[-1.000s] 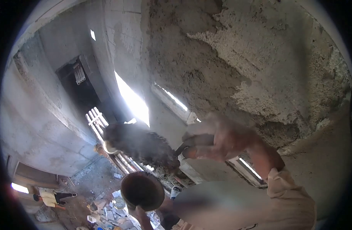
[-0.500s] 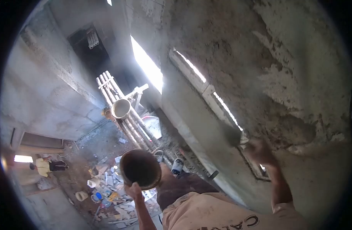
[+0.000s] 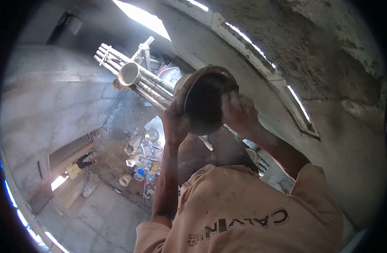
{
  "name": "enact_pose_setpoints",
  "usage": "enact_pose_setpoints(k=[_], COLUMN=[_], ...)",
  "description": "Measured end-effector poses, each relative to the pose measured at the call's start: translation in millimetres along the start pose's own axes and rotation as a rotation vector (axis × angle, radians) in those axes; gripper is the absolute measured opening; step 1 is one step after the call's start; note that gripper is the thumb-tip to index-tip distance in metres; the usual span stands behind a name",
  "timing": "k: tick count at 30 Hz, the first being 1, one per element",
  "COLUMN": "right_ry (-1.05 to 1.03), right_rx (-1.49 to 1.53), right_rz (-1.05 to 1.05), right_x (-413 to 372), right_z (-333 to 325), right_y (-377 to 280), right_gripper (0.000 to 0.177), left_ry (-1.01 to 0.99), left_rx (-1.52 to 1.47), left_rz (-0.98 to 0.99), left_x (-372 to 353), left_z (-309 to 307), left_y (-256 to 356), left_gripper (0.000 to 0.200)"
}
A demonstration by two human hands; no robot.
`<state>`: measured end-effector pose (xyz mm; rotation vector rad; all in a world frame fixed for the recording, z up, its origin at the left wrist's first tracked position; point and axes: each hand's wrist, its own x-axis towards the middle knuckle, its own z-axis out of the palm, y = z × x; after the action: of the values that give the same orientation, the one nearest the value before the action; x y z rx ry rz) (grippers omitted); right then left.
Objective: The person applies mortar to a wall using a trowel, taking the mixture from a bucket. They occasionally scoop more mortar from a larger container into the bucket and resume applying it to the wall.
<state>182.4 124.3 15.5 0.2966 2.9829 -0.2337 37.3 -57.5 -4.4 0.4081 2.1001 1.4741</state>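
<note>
A round, dark-mouthed bucket hangs tilted in front of my body, above the dark trousers. My left hand is closed on its lower left side. On the right side of the bucket's mouth is my right hand, fingers closed. What that hand holds, if anything, is hidden by the fingers and the dark interior. The inside of the bucket is too dark to make out its contents.
A second bucket stands on a platform of poles. Rubble and containers litter the floor below. A person is at the lower left. A rough wall with narrow bright openings rises on the right.
My right hand has moved from the wall down to the bucket; the trowel-like tool near it is no longer visible. The bucket has risen rightward in view with my left hand. The view has shifted.
</note>
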Motion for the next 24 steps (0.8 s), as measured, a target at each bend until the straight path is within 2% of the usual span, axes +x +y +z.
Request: enact_pose_setpoints(k=[2, 4, 5, 7, 10, 11, 12, 13, 14, 16, 17, 20, 23, 24], right_ry=[0.237, 0.326, 0.322, 0.294, 0.038, 0.305, 0.227, 0.122, 0.02, -0.057, -0.104, -0.064, -0.188, -0.085], right_rx=[-0.091, -0.174, -0.133, -0.044, 0.057, 0.117, 0.192, 0.282, 0.367, 0.475, 0.539, 0.818, 1.145, 1.025], right_rz=[0.001, 0.017, 0.064, 0.169, 0.313, 0.058, 0.119, 0.195, 0.277, 0.404, 0.467, 0.314, 0.495, 0.391], right_x=[-11, -4, -5, -2, 4, 0, 8, 7, 4, 5, 5, 18, 32, 28], right_z=[24, 29, 28, -20, 64, 61, 38, 1, -19, 6, 22, 45, 9, 1], right_y=[11, -2, 4, 6, 3, 10, 16, 17, 17, 31, 31, -11, -26, -26], right_gripper=[0.039, 0.039, 0.042, 0.05, 0.031, 0.031, 0.03, 0.03, 0.029, 0.027, 0.027, 0.036, 0.04, 0.036], left_ry=[-0.06, -0.102, -0.11, -0.144, -0.137, -0.124, -0.106, -0.145, -0.146, -0.105, -0.117, -0.133, -0.123, -0.081], left_rx=[0.087, 0.12, 0.102, 0.114, 0.175, 0.189, 0.195, 0.389, 0.297, 0.097, 0.129, 0.132, -0.046, -0.125], left_rz=[0.066, 0.103, 0.086, 0.098, 0.197, 0.204, 0.2, 0.315, 0.267, 0.234, 0.269, 0.168, 0.088, 0.066], left_x=[12, 28, 30, 27, 28, 30, 32, 34, 24, 24, 23, 22, 25, 25], left_z=[10, 12, 13, 11, 11, 10, 11, 6, 6, 12, 8, 9, 3, 1], left_y=[6, 14, 17, 29, 46, 42, 38, 40, 36, 34, 34, 25, 21, 23], left_gripper=[0.051, 0.052, 0.05, 0.049, 0.054, 0.056, 0.057, 0.059, 0.059, 0.06, 0.061, 0.065, 0.064, 0.06])
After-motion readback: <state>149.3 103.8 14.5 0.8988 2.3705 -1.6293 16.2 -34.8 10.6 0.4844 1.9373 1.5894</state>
